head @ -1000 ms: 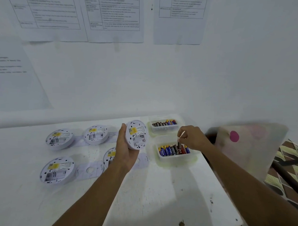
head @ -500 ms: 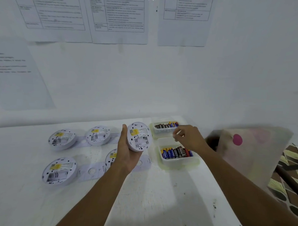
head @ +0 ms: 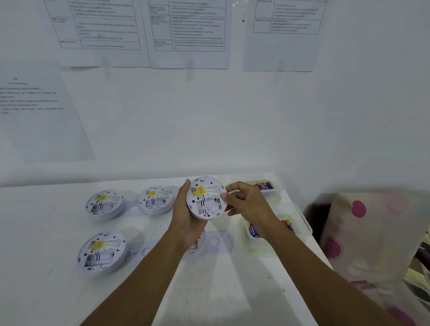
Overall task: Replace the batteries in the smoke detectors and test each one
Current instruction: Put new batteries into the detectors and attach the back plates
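Observation:
My left hand (head: 185, 225) grips a round white smoke detector (head: 206, 201) above the table, its back towards me, with a yellow label and an open battery bay. My right hand (head: 249, 203) is at the detector's right rim, thumb and forefinger pinched on a small battery that is mostly hidden. Three more detectors (head: 104, 205) (head: 155, 200) (head: 101, 252) lie back-up on the white table (head: 34, 290). Behind my right forearm sits a clear tray (head: 304, 222) of batteries (head: 253, 231). A second tray (head: 274, 193) stands farther back.
Flat white mounting plates (head: 217, 243) lie beside the detectors; one more detector is mostly hidden under my left wrist. A spotted cushion (head: 367, 236) stands off the table's right edge. Printed sheets (head: 189, 27) hang on the wall behind.
My right hand lifted out of the near battery tray and moved left to the detector's rim. My left hand tilted the detector's back more towards me.

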